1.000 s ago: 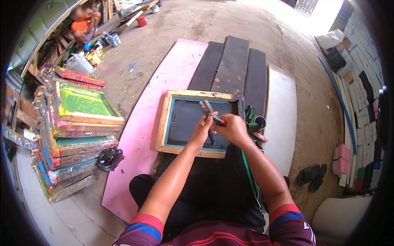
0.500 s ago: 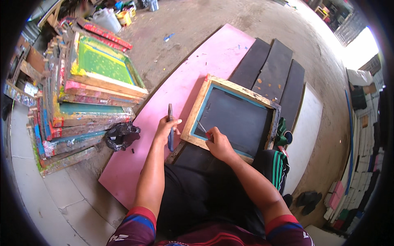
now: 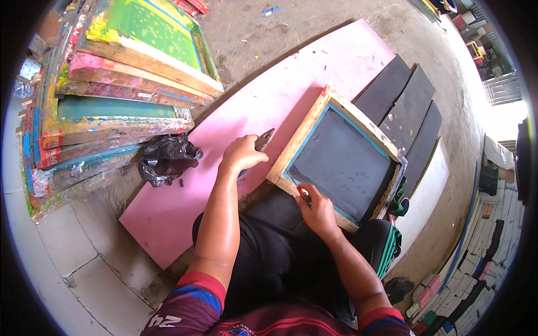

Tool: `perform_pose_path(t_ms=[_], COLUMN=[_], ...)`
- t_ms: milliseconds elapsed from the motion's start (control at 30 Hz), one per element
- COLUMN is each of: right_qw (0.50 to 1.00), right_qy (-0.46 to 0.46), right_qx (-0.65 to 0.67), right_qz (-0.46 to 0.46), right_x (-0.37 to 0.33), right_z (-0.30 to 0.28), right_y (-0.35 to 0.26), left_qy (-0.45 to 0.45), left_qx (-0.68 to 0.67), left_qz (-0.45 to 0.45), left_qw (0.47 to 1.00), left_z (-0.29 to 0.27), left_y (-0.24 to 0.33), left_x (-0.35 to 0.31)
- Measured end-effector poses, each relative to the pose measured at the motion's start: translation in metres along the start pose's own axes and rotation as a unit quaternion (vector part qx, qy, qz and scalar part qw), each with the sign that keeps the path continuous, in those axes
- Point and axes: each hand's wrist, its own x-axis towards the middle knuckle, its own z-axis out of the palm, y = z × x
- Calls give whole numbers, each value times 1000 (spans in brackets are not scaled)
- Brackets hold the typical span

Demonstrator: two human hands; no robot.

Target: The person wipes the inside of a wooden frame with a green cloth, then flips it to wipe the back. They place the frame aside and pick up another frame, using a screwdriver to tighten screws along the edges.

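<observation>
My left hand (image 3: pixel 241 154) is closed around a pair of pliers (image 3: pixel 265 138), above the pink board. The dark metal jaws stick out past the fingers, and a blue handle shows below. In my right hand (image 3: pixel 319 213) is a thin red-handled tool like a small screwdriver (image 3: pixel 304 192), largely hidden by the fingers. That hand is at the near-left corner of a wooden screen-printing frame (image 3: pixel 301 132). Dark mesh (image 3: pixel 344 162) fills the frame, edged in blue-green. The frame lies tilted, its near side by my lap and its far side over the boards.
A long pink board (image 3: pixel 162 224) runs underneath, with dark planks (image 3: pixel 406 112) and a white board (image 3: pixel 431 173) to its right. Paint-stained frames (image 3: pixel 151 70) are stacked at left, beside a black plastic bag (image 3: pixel 168 159). White stacked material (image 3: pixel 476 252) stands far right.
My right hand has drawn back toward the frame's near edge, taking the tool's tip off the mesh. The pliers have turned from upright to slanting right. The whole view has shifted.
</observation>
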Motion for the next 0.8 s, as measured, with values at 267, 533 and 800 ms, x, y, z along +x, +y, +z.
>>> perform_pose_path(t_ms=[267,533,800], right_qw=[995,994,987], right_qy=[20,30,-8], right_qx=[-78,-62,-151], right_qz=[-62,-83,-49], right_x=[-10,-11,-12], right_z=[23,35,28], right_y=[-3,4,-18], left_qy=[-20,-34,-23], left_qx=[51,78,62], left_qz=[12,9,30], left_qw=[998,996,997], left_z=[-7,0,9], left_y=[8,5,-2], left_x=[-10,-8,-3])
